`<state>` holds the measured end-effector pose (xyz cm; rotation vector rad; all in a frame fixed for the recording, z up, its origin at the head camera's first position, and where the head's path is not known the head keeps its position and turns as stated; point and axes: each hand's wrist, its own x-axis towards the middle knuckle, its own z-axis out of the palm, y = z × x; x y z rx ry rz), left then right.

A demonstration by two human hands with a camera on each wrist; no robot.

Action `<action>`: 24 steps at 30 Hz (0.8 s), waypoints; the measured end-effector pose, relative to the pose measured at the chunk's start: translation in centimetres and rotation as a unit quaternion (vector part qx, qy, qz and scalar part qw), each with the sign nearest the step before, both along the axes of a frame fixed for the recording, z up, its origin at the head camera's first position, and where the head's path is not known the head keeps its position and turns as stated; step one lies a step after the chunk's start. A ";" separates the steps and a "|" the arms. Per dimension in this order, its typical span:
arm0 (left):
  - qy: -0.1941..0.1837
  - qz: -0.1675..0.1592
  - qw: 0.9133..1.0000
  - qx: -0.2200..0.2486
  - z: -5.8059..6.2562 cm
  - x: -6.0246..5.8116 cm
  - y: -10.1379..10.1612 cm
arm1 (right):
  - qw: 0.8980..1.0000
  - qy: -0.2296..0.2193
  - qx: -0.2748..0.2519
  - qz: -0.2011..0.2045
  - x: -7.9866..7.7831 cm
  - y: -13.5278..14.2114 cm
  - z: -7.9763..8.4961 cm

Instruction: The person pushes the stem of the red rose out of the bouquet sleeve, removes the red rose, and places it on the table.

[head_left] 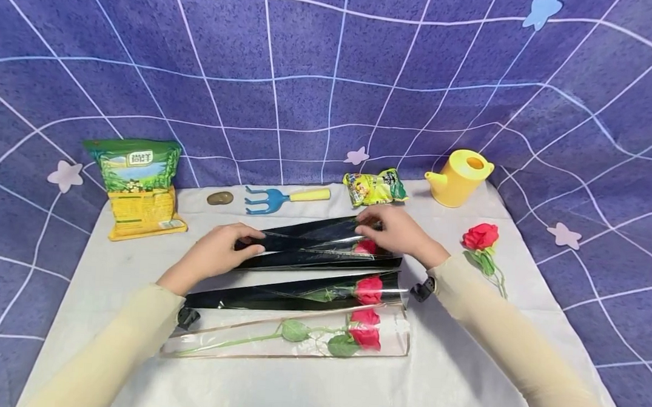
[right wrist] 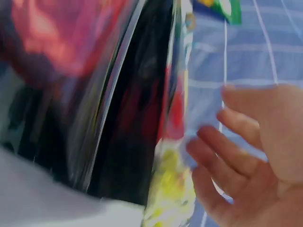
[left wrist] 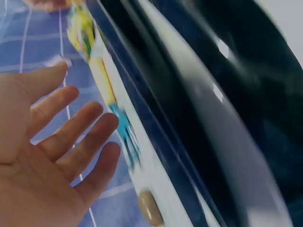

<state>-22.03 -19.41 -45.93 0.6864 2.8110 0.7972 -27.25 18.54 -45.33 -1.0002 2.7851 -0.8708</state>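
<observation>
A black-and-clear flower sleeve (head_left: pixel 313 244) lies across the table, a red rose (head_left: pixel 365 248) showing near its right end. My left hand (head_left: pixel 222 250) is at its left end, thumb and fingers spread about the black film. At the far right corner is my right hand (head_left: pixel 393 231), its fingers loosely bent over the film's edge. The left wrist view shows the left hand (left wrist: pixel 66 137) with fingers apart and nothing in them. Likewise, the right hand (right wrist: pixel 251 161) has relaxed fingers beside the sleeve (right wrist: pixel 128 118) in its blurred wrist view.
Nearer me lie another black-sleeved rose (head_left: pixel 368 289) and a clear-sleeved rose (head_left: pixel 365 336). Along the back are a green-yellow bag (head_left: pixel 141 189), a brown stone (head_left: pixel 219 197), a hand rake (head_left: pixel 274 199), a small yellow packet (head_left: pixel 376 187) and a yellow watering can (head_left: pixel 458 179). A loose rose (head_left: pixel 481 237) lies right.
</observation>
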 end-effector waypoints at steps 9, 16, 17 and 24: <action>-0.057 -0.005 0.995 -0.081 -1.2 0.7 2.4 | 0.987 -0.026 0.135 0.083 1.3 -1.6 0.6; -0.052 -0.016 0.994 -0.096 -1.9 1.2 2.7 | 0.983 -0.030 0.149 0.105 1.9 -1.8 -0.1; -0.049 -0.017 0.994 -0.099 -1.9 1.3 2.7 | 0.982 -0.028 0.152 0.109 1.9 -1.9 -0.2; -0.034 -0.029 0.994 -0.102 -2.3 1.6 2.8 | 0.979 -0.028 0.167 0.114 2.4 -2.0 -0.7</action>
